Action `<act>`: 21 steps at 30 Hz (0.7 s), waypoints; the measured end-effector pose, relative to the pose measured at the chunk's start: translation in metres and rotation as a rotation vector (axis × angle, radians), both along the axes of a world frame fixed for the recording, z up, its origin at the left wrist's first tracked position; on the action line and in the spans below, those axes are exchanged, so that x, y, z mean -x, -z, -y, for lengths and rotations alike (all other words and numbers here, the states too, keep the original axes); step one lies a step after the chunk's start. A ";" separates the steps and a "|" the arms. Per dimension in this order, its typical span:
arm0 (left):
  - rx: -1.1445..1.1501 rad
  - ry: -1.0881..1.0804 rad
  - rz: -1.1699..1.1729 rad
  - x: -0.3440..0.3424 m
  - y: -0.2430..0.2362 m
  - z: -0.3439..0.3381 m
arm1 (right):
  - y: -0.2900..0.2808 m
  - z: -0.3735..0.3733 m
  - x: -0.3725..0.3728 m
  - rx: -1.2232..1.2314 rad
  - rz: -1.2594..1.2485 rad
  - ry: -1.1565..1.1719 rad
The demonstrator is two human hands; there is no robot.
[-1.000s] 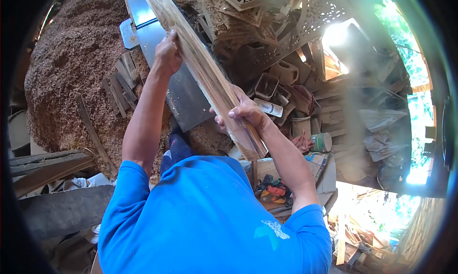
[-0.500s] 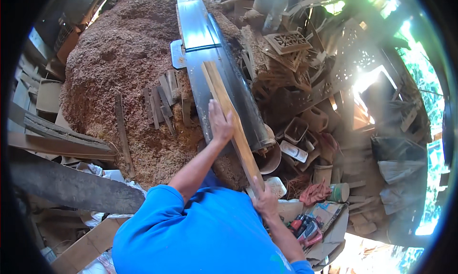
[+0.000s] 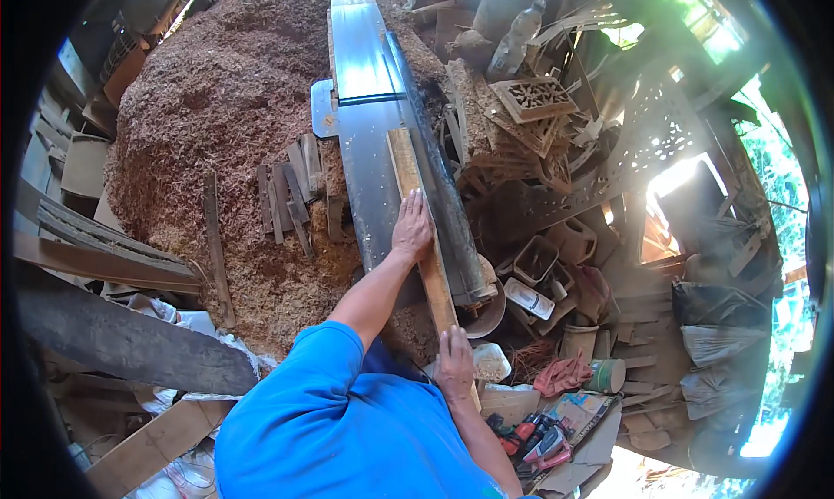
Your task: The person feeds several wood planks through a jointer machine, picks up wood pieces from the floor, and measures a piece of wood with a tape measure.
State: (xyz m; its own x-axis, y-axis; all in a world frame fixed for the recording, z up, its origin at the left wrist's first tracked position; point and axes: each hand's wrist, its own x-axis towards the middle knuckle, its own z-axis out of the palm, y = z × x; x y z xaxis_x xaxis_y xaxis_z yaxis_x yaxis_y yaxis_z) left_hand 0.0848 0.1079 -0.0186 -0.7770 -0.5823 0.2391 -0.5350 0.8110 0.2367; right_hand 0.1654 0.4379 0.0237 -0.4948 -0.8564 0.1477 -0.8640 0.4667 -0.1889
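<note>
A long, narrow wooden batten (image 3: pixel 439 292) lies lengthwise on the grey metal bed of a jointer planer (image 3: pixel 365 152), running from the middle of the bed back toward my body. My left hand (image 3: pixel 413 228) rests on the batten's upper face, fingers stretched out together and pointing away from me. Close to my body, my right hand (image 3: pixel 454 366) holds the batten's near end, its fingers over the top; the thumb side is partly hidden. Ahead of the batten, a dark slot crosses the bed before the shiny far table (image 3: pixel 367 56). A dark fence (image 3: pixel 434 160) runs along the right side.
A big heap of wood shavings (image 3: pixel 217 108) rises at left, with several thin offcuts (image 3: pixel 285 195) on it. Right of the machine are scrap wood, a carved panel (image 3: pixel 534 98), plastic containers (image 3: pixel 530 299), a red cloth (image 3: pixel 562 376) and power tools (image 3: pixel 543 442). Thick planks (image 3: pixel 130 338) jut in from the left.
The batten has turned to lie straighter along the bed, against the fence side. My left hand has flattened onto its top, and my right hand has shifted left with the near end.
</note>
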 end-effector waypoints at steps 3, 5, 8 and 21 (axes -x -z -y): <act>0.088 -0.030 -0.037 0.007 0.014 0.025 | -0.001 0.017 0.010 0.004 0.056 -0.127; 0.090 -0.035 -0.024 0.014 0.018 0.032 | 0.000 0.020 0.021 -0.029 0.013 -0.194; 0.126 -0.037 -0.036 0.025 0.024 0.054 | 0.001 0.036 0.027 -0.003 0.030 -0.233; 0.126 -0.042 -0.025 0.055 0.025 0.131 | -0.001 0.085 0.051 -0.032 0.063 -0.240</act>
